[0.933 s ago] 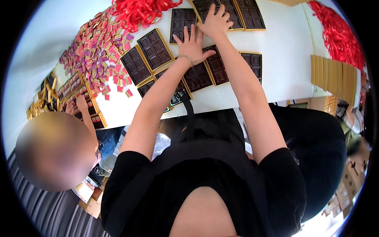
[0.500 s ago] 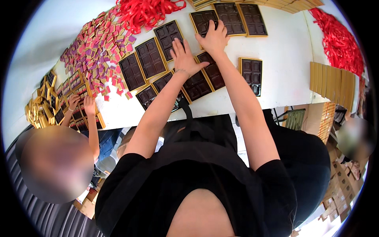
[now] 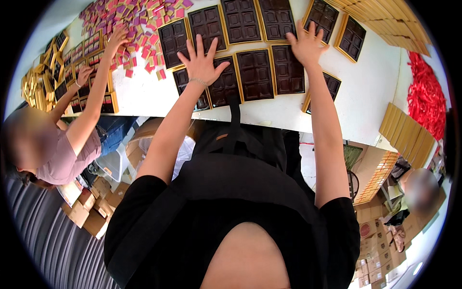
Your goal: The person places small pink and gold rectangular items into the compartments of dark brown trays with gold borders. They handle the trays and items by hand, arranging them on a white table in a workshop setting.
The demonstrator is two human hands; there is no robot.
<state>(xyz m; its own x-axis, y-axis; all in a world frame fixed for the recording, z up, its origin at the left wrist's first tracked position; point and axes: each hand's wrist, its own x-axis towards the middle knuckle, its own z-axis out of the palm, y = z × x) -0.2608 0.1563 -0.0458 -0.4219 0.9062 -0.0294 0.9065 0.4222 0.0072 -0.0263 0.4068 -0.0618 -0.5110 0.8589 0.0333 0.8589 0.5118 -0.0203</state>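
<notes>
Hands lie flat on a spread of gold-rimmed trays with dark brown compartment inserts, both arms stretched straight out from the body across the white table [image 3: 144, 94]. The left hand [image 3: 201, 62] has its fingers fanned wide, palm down, pinching nothing; it rests on the tray [image 3: 217, 84] at the near row's left, fingertips reaching the edge of the tray beyond. The right hand [image 3: 306, 44] is likewise splayed and pressed flat, gripping nothing, over the far right corner of another tray [image 3: 288, 70] two places along. Between these sits a middle tray [image 3: 255, 74]. All three are rectangles with their long axis running away from the person (tilted slightly, as the lens bends them), packed edge to edge near the table's front edge.

To the left, a scatter of pink and gold wrapped pieces [image 3: 139, 21] covers the tabletop, where another person's hand [image 3: 117, 36] reaches in. Red ribbon [image 3: 426, 103] is heaped at far right.
</notes>
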